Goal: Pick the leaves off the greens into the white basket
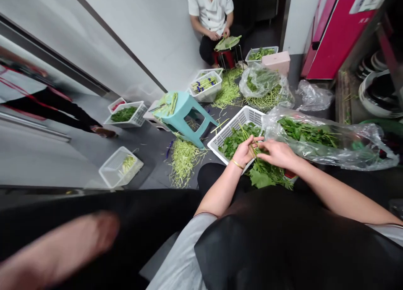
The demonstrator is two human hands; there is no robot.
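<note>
My left hand [244, 152], with a gold bracelet at its wrist, is closed round thin stems of leafy greens [262, 177]. My right hand [277, 153] meets it from the right, its fingers bent at the same stems; exactly what they pinch is partly hidden. Broad green leaves hang below both hands, over my lap. Just beyond the hands stands a white perforated basket [219, 139] holding more leafy greens [233, 139]. Close to my right hand lies a clear plastic bag [352, 134] with greens inside.
A turquoise stool [184, 107] stands ahead-left, with pale peelings [185, 160] beside it. A clear bin [116, 172] is further left. A co-worker in white [210, 9] sits at the back. Another person's blurred limb [69, 244] is at lower left. A pink fridge [340, 34] stands right.
</note>
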